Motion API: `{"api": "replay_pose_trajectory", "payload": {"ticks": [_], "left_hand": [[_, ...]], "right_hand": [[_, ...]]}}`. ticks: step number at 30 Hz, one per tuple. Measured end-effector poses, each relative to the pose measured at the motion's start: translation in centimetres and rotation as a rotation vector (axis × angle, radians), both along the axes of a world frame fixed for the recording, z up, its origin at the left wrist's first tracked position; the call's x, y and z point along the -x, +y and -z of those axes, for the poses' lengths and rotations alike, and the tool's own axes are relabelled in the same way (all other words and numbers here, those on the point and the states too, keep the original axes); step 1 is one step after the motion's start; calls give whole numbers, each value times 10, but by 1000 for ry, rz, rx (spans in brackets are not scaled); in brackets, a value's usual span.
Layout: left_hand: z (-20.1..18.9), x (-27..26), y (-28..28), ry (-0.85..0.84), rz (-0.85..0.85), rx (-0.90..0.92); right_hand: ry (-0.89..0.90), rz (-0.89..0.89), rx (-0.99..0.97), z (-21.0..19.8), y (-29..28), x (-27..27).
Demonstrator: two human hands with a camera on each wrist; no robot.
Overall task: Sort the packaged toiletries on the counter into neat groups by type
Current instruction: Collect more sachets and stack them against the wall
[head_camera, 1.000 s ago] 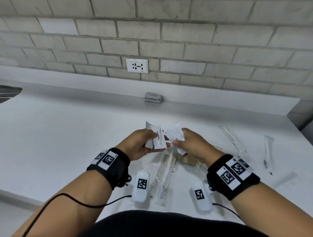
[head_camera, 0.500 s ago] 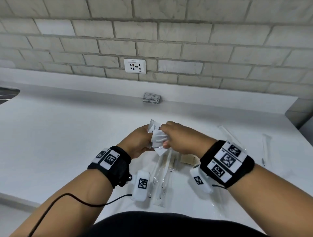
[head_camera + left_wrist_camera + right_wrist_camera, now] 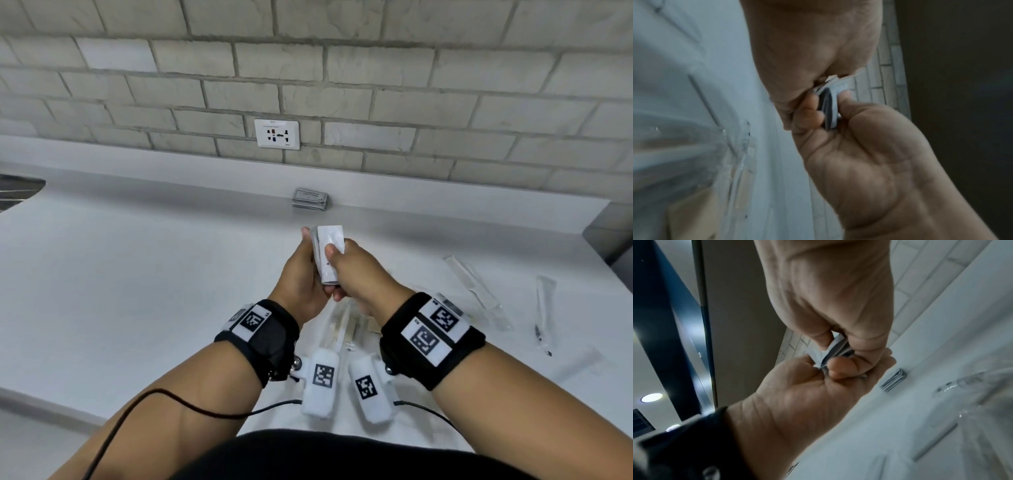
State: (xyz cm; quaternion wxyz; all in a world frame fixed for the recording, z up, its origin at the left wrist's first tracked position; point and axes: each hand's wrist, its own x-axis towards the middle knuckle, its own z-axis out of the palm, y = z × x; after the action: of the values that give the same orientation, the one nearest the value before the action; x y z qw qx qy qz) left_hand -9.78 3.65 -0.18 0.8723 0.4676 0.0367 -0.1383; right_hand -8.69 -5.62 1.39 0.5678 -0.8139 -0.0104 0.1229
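Note:
A small stack of white sachets (image 3: 329, 253) is held upright above the white counter (image 3: 137, 274), in the middle of the head view. My left hand (image 3: 305, 263) grips the stack from the left and underneath. From the right my right hand (image 3: 342, 260) pinches it, thumb pressed on the front face. Both wrist views show the thin edges of the sachets (image 3: 831, 110) (image 3: 835, 348) squeezed between fingers of both hands. A grey stack of packets (image 3: 310, 198) lies against the back wall.
Clear-wrapped long items lie on the counter: one pair under my wrists (image 3: 337, 329), another to the right (image 3: 472, 287), one further right (image 3: 544, 308). A tan wrapped piece (image 3: 371, 327) sits by my right wrist. A sink corner (image 3: 17, 188) shows far left.
The loose sachets held apart in each hand have been brought together into one squared stack. Both hands have closed on it and moved up and away from me.

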Motion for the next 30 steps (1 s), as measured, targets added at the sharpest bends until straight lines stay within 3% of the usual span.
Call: {"api": "replay_pose_trajectory", "payload": {"ticks": [3,7,12,14,16,18,20,22,24,30], "left_hand": [[2,-3,1,9,-2,59],[7,-3,-1,116,-72,66],[3,-7,-2,155,-34,80],[4,-9,1,164,-45,23],[5,-15,8,163,-5,-37],[3,-17,18,175,90,-67],[-2,-15,27,116,267,-21],[-7,-10,30,27,396,66],[-8,-6,28,-11,420,99],[-6,-4,19,43,267,14]], "right_hand": [[-35,11,84,1,4,-5],[-95,106,433,15,9,-5],[-271,166,350,25,9,-1],[-295,53,177,20,6,-2],[-267,-179,49,11,-3,0],[-247,-407,149,-2,-16,1],[-221,-521,229,-14,-27,-1],[-268,-551,263,-22,-32,-3],[-328,-547,290,-25,-34,-5],[-334,-591,352,-18,-38,-3]]}}
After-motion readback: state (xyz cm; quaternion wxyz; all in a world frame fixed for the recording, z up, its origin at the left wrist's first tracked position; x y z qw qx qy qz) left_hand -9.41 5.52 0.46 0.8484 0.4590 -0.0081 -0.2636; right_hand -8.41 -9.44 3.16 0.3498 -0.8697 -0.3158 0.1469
